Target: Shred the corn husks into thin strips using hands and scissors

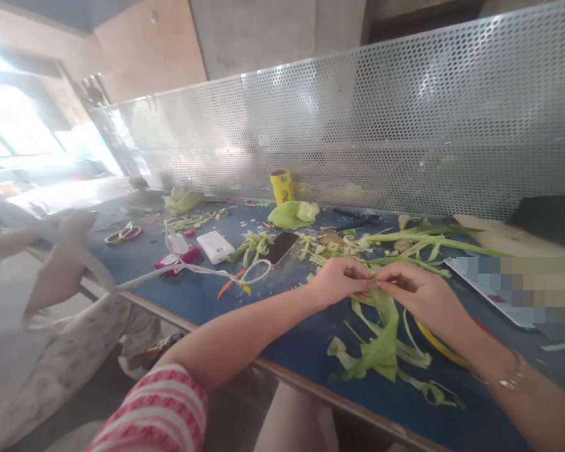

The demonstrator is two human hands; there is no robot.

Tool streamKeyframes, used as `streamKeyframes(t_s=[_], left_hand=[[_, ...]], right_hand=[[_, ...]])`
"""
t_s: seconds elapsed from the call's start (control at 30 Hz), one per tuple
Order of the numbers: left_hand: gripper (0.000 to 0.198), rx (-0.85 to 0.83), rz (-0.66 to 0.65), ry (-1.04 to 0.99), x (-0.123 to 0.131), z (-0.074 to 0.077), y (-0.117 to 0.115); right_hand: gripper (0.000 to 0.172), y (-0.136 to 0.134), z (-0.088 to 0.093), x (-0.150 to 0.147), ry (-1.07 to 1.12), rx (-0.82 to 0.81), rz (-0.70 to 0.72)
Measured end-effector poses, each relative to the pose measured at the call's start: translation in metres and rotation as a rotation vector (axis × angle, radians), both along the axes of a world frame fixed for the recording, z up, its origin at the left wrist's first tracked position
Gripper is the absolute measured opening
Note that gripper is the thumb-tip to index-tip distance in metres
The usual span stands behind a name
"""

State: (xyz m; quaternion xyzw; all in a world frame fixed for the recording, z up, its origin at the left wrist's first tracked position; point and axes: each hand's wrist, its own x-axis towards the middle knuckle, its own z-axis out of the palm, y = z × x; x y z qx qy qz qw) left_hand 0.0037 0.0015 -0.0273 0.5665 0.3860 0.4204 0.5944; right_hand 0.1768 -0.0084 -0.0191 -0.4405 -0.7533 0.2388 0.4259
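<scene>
My left hand [339, 279] and my right hand [417, 290] meet over the blue table [207, 301], fingertips pinched together on a bundle of green leaf strips [381, 342]. The strips hang from my fingers and spread out on the table towards me. Both hands are closed on the same bundle. Long green stalks [424, 242] lie just beyond my hands.
A black phone [282, 246], a white power bank [215, 246] with a cable, a pink object [176, 260], a yellow cup [281, 186] and leaf scraps lie farther back. A perforated metal screen [358, 125] stands behind. Another person [51, 301] sits at the left.
</scene>
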Motion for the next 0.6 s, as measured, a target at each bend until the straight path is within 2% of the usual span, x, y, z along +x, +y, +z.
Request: streamKeyframes(t_s=[0.13, 0.3, 0.47, 0.6], left_hand=[[0.036, 0.065, 0.059, 0.015, -0.001, -0.004, 0.001], [0.033, 0.136, 0.087, 0.037, 0.001, -0.005, 0.001], [0.045, 0.022, -0.025, -0.02, 0.002, 0.003, -0.004], [0.05, -0.024, -0.035, -0.064, 0.003, 0.005, -0.005]], right_hand=[[0.025, 0.0, -0.001, -0.002, 0.023, -0.139, 0.009], [0.026, -0.003, 0.001, -0.005, 0.015, -0.143, -0.002], [0.025, 0.0, -0.001, 0.001, -0.002, -0.099, -0.02], [0.027, 0.004, -0.003, 0.005, -0.051, -0.048, -0.029]])
